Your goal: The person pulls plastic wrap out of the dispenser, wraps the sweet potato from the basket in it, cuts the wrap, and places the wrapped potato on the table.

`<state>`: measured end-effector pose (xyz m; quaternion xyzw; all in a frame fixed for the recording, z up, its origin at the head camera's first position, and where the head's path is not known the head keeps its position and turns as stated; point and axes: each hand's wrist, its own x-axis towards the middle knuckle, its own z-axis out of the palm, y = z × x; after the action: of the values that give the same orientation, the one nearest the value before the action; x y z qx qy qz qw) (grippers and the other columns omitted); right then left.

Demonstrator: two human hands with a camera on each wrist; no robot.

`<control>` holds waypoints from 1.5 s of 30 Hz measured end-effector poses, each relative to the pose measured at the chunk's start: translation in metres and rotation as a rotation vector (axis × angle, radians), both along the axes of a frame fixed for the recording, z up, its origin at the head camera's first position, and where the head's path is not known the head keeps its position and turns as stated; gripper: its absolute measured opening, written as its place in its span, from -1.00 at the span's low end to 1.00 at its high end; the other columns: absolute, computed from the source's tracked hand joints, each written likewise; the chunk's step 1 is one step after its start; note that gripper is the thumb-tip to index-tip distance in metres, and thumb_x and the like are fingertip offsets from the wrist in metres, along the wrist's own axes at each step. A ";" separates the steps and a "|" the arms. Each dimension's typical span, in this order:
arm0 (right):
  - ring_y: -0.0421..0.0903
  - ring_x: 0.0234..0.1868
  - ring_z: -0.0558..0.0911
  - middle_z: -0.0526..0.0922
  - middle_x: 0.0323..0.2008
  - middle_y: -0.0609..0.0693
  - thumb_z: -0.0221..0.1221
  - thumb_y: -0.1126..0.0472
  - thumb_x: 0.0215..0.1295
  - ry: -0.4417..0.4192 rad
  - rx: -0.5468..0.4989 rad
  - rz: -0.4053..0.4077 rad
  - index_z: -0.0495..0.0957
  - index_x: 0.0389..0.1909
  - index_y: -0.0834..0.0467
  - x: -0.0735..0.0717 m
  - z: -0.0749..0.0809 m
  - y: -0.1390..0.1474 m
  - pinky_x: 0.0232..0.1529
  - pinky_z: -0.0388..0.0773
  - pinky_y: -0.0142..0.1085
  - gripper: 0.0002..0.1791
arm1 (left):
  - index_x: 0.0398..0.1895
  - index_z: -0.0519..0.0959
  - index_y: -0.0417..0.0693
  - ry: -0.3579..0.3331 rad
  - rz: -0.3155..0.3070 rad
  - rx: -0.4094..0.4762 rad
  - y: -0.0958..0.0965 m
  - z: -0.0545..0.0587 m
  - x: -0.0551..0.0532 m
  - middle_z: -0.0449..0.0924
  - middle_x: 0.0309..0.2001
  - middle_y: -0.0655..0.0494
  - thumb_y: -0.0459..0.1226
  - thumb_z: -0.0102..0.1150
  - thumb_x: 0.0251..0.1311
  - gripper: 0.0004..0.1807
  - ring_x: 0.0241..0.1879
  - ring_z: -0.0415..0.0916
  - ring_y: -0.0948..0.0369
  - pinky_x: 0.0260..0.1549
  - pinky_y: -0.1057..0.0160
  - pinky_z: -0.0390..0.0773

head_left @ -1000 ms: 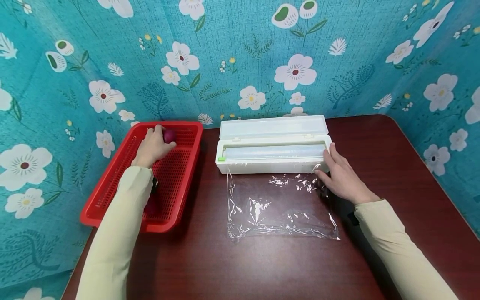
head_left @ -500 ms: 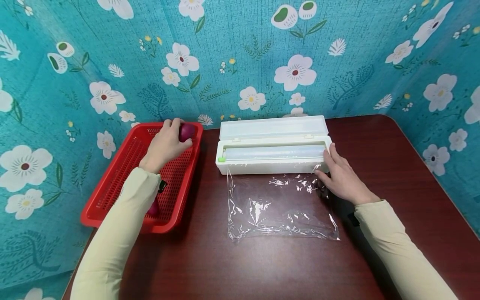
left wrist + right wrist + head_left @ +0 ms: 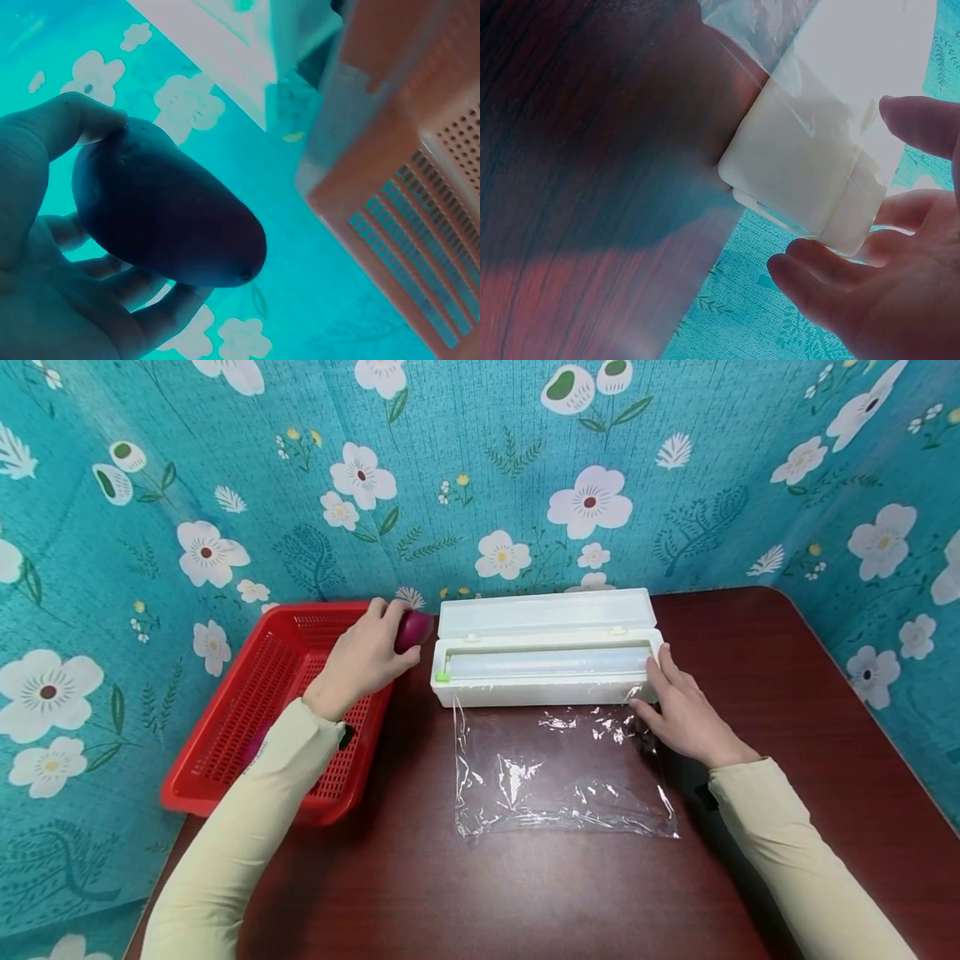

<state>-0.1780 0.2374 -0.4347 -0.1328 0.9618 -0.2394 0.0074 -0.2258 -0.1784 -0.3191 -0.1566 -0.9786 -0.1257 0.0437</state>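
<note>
My left hand [image 3: 367, 652] holds a smooth purple oval fruit or vegetable [image 3: 414, 632] above the gap between the red basket [image 3: 191, 806] and the white cling film dispenser [image 3: 540, 695]. In the left wrist view, the thumb and curled fingers grip the oval thing [image 3: 172, 214], which looks dark and glossy with a small tip. My right hand [image 3: 686, 714] rests at the dispenser's right end, thumb at the front, fingers extended along the end. The dispenser's lid [image 3: 547, 612] stands raised at the back. Clear cling film [image 3: 562, 777] lies pulled out in front, on the table.
Another purple thing [image 3: 258, 743] lies in the basket, partly hidden by my left sleeve. The dark red-brown table [image 3: 480, 893] meets a teal flowered cloth [image 3: 450, 468] at the back and sides. A green tab [image 3: 442, 677] sits at the dispenser's left end.
My left hand has carried the purple oval thing rightward, from inside the basket past its right rim. The right hand, dispenser and film stay as they were.
</note>
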 end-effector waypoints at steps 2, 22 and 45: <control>0.53 0.35 0.08 -0.25 0.47 0.45 0.14 0.17 0.34 0.006 -0.001 0.000 -0.10 0.44 0.45 0.000 0.000 0.000 0.27 0.11 0.32 -0.15 | 0.24 0.30 -0.09 0.004 -0.028 -0.005 0.005 0.001 0.002 0.39 -0.03 -0.10 -0.13 0.22 0.14 -0.39 -0.28 0.49 0.04 -0.36 0.04 0.63; 0.54 0.33 0.11 -0.22 0.46 0.48 0.13 0.15 0.36 0.028 0.004 0.002 -0.07 0.44 0.45 0.001 -0.001 -0.001 0.26 0.13 0.31 -0.16 | 0.22 0.37 -0.16 0.074 -0.239 -0.049 0.052 -0.004 0.021 0.48 -0.06 -0.10 -0.12 0.23 0.17 -0.42 -0.27 0.50 0.07 -0.34 0.12 0.60; 0.53 0.33 0.11 -0.22 0.46 0.47 0.13 0.12 0.37 0.031 -0.014 -0.004 -0.06 0.44 0.45 0.002 0.000 -0.001 0.25 0.14 0.31 -0.17 | 0.19 0.38 -0.06 -0.007 -0.390 -0.057 0.110 -0.046 0.046 0.54 0.00 0.07 -0.08 0.26 0.19 -0.45 -0.12 0.49 0.16 -0.22 0.15 0.52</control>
<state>-0.1758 0.2362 -0.4350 -0.1347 0.9604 -0.2438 -0.0089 -0.1798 -0.0680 -0.3647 -0.3440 -0.9331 -0.1048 0.0105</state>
